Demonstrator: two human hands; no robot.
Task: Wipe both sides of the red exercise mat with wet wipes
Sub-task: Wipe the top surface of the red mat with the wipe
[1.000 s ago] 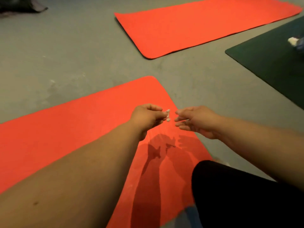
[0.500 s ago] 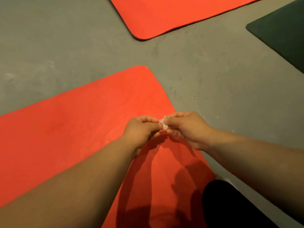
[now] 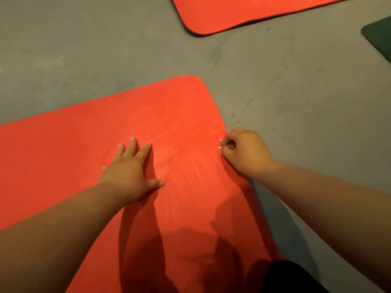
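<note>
We see the left hand [image 3: 131, 174] lying flat on the red exercise mat [image 3: 63, 157], palm down. Its fingers are straight and spread and the thumb points out to the right. The right hand [image 3: 246, 152] is well apart from it, at the mat's right edge. Its fingers are curled in and pinch a small white scrap [image 3: 220, 145] between thumb and fingertips. The scrap is too small for us to tell whether it is a piece of wet wipe. We make out another white speck [image 3: 104, 167] on the mat just beside the left wrist. Both forearms reach in from the near side and throw dark shadows across the near part of the mat.

Between the two hands we see pale, streaky marks [image 3: 186, 172] on the mat's surface. The mat lies flat on a grey floor [image 3: 84, 49], with its rounded far right corner ahead of the hands. Its left part runs out of view.

Across the floor, a second red mat [image 3: 243, 13] lies at the top edge of the view, with one rounded corner showing. A dark green mat [image 3: 379, 39] shows at the right edge. At the bottom right we see a bit of black clothing [image 3: 292, 278] over the near end of the mat.
</note>
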